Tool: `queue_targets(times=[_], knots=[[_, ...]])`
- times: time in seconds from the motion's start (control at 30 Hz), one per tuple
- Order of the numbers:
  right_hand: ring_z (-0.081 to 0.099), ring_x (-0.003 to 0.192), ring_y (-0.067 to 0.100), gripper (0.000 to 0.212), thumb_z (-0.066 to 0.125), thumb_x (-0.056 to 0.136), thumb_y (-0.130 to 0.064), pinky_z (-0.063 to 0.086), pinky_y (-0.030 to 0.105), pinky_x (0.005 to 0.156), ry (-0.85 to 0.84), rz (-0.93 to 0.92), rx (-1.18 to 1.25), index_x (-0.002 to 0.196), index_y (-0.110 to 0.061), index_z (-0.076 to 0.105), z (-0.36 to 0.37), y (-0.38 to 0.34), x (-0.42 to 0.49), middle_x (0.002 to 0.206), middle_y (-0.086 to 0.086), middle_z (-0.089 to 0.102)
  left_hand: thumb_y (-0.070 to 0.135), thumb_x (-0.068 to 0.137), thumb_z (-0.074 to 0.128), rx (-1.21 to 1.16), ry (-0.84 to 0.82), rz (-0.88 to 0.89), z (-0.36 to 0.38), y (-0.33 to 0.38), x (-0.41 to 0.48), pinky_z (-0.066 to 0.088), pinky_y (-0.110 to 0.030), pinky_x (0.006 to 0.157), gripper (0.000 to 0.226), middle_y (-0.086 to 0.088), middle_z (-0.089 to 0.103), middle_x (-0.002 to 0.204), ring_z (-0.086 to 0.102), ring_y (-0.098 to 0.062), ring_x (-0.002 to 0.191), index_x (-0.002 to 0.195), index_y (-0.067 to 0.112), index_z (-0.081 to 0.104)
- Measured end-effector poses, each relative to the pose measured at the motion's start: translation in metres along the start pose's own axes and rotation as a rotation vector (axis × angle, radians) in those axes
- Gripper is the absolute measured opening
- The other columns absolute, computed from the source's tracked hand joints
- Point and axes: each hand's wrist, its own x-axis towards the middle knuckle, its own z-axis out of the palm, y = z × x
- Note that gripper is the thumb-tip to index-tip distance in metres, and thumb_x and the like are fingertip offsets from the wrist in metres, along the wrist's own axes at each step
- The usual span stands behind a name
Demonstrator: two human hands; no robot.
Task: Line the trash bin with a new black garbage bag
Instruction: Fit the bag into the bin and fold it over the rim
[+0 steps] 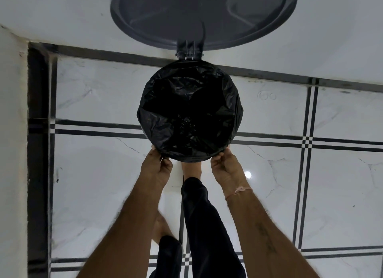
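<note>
- White floor (107,184) tiles with black lines fill the room, and a white wall (62,14) runs along 12 o'clock.
- At 7 o'clock of the bin, the left hand (158,166) has its fingers (165,162) pinching the bag's edge.
- The black garbage bag (189,114) sits inside the round trash bin (191,159), folded over its rim.
- The gray lid (204,14) stands open at 12 o'clock.
- At 5 o'clock of the bin, the right hand (224,165) has its fingers (217,158) pinching the bag's edge too.
</note>
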Motion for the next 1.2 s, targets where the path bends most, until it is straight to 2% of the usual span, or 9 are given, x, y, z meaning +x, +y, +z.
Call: queue_targets(times=[0.17, 0.3, 0.47, 0.57, 0.67, 0.77, 0.9, 0.97, 1.2], knots=[[0.066, 0.071, 0.013, 0.015, 0.055, 0.104, -0.004, 0.062, 0.019, 0.06, -0.051, -0.07, -0.056, 0.098, -0.004, 0.069, 0.003, 0.003, 0.006, 0.084, 0.005, 0.07, 0.006, 0.101, 0.056, 0.156, 0.15, 0.046, 0.012, 0.003, -0.001, 0.043, -0.013, 0.041, 0.012, -0.001, 0.06, 0.078, 0.047, -0.01, 0.063, 0.099, 0.013, 0.065], [0.066, 0.079, 0.017, 0.014, 0.057, 0.104, -0.008, 0.063, 0.023, 0.068, -0.055, -0.107, -0.071, 0.1, -0.003, 0.069, 0.008, -0.007, 0.006, 0.091, 0.008, 0.069, 0.01, 0.1, 0.059, 0.152, 0.125, 0.064, 0.009, 0.009, 0.005, 0.045, -0.015, 0.043, 0.009, -0.003, 0.062, 0.083, 0.049, -0.011, 0.066, 0.105, 0.012, 0.067], [0.07, 0.098, 0.023, 0.045, 0.053, 0.102, -0.053, 0.06, 0.036, 0.091, -0.018, -0.132, -0.06, 0.096, -0.011, 0.068, 0.008, -0.024, -0.016, 0.105, 0.009, 0.07, 0.057, 0.099, 0.055, 0.017, -0.003, 0.158, 0.009, 0.016, -0.019, 0.058, -0.035, 0.088, 0.046, -0.002, 0.067, 0.118, 0.065, -0.02, 0.107, 0.121, 0.018, 0.066], [0.07, 0.111, 0.027, 0.051, 0.065, 0.094, -0.055, 0.056, 0.044, 0.105, -0.039, -0.14, -0.114, 0.118, -0.011, 0.07, 0.016, -0.035, -0.025, 0.12, 0.009, 0.07, 0.057, 0.094, 0.062, 0.051, -0.05, 0.164, 0.013, 0.028, -0.023, 0.055, -0.041, 0.099, 0.051, -0.004, 0.067, 0.126, 0.064, -0.023, 0.118, 0.128, 0.019, 0.066], [0.07, 0.104, 0.023, 0.035, 0.069, 0.095, -0.043, 0.058, 0.041, 0.101, 0.008, -0.156, -0.151, 0.11, -0.011, 0.071, 0.029, -0.047, -0.02, 0.112, 0.007, 0.073, 0.05, 0.093, 0.068, 0.065, -0.016, 0.166, 0.019, 0.042, -0.017, 0.056, -0.044, 0.1, 0.054, -0.005, 0.071, 0.125, 0.066, -0.026, 0.121, 0.132, 0.014, 0.067], [0.071, 0.104, 0.021, 0.043, 0.068, 0.095, -0.045, 0.062, 0.035, 0.09, 0.058, -0.151, -0.214, 0.119, -0.009, 0.07, 0.043, -0.055, -0.005, 0.11, 0.004, 0.076, 0.047, 0.093, 0.068, 0.104, 0.015, 0.141, 0.022, 0.053, -0.008, 0.057, -0.045, 0.101, 0.05, -0.009, 0.073, 0.127, 0.068, -0.027, 0.119, 0.129, 0.011, 0.067], [0.056, 0.06, 0.004, 0.025, 0.068, 0.098, -0.039, 0.046, 0.017, 0.057, 0.204, -0.171, -0.412, 0.082, -0.021, 0.064, 0.046, -0.065, 0.003, 0.076, -0.008, 0.062, 0.021, 0.096, 0.072, 0.194, 0.068, 0.145, 0.018, 0.055, -0.003, 0.063, -0.024, 0.063, 0.019, -0.004, 0.074, 0.103, 0.07, -0.018, 0.093, 0.112, 0.011, 0.068], [0.046, 0.049, 0.006, 0.027, 0.063, 0.103, -0.028, 0.038, 0.015, 0.039, 0.203, -0.25, -0.442, 0.078, -0.02, 0.059, 0.043, -0.071, 0.004, 0.069, -0.004, 0.053, 0.011, 0.098, 0.067, 0.243, 0.11, 0.193, 0.016, 0.054, -0.007, 0.059, -0.02, 0.054, 0.002, -0.002, 0.07, 0.09, 0.067, -0.015, 0.082, 0.097, 0.013, 0.067], [0.044, 0.049, 0.007, 0.033, 0.064, 0.1, -0.041, 0.043, 0.021, 0.049, 0.077, -0.201, -0.388, 0.083, -0.014, 0.066, 0.053, -0.087, 0.004, 0.061, -0.006, 0.054, 0.051, 0.095, 0.066, 0.294, 0.035, 0.338, 0.031, 0.065, -0.027, 0.059, -0.034, 0.089, 0.036, -0.001, 0.076, 0.111, 0.072, -0.017, 0.102, 0.112, 0.019, 0.071]])
